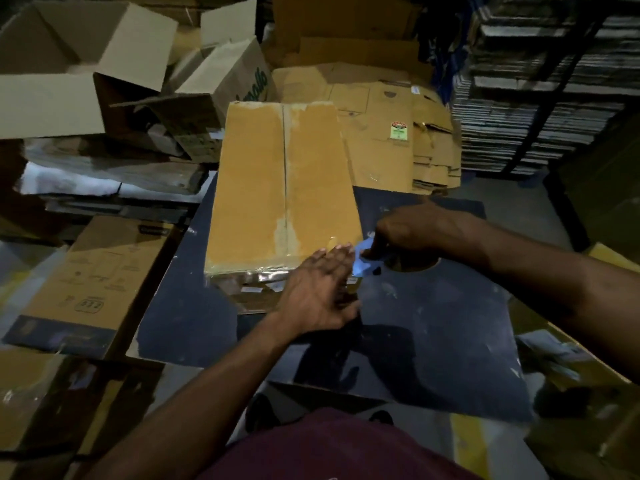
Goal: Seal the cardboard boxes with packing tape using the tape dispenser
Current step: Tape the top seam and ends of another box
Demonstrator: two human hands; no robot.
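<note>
Box (280, 188), long and tan, lies at the centre of the frame on a dark board (433, 323), its two top flaps meeting along a centre seam. Shiny tape (277, 273) covers its near edge. At that edge the left hand (318, 292) lies flat, fingers straight and together, pressing the near right corner. Just right of it, the right hand (408, 230) curls its fingers round a blue dispenser (365, 254) touching the same corner. Open boxes (104, 74) crowd the upper left; flattened cartons (391, 126) lie at upper centre.
</note>
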